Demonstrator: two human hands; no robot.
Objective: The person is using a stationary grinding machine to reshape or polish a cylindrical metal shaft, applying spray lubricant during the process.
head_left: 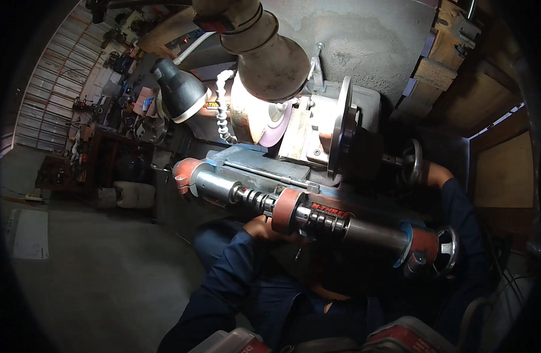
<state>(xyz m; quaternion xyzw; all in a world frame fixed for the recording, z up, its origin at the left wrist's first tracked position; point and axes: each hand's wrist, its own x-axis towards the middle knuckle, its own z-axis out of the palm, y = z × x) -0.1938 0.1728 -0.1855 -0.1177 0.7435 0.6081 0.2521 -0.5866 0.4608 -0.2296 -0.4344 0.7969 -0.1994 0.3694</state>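
The shaft (257, 199) is in front of you, between the left holder (190, 172) and the right holder (423, 242), and it passes through the red ring (287, 210); the mounting seems done. The wheel (274, 136) stands apart from it, so no grinding contact is made; how much remains, I cannot tell. Its long axis slants from upper left to lower right; which end is the front is not clear. Your left grip (261, 228) is by the red ring's underside, your right grip (437, 175) at the handwheel (413, 162); fingers are hidden, so whether either is closed, I cannot tell.
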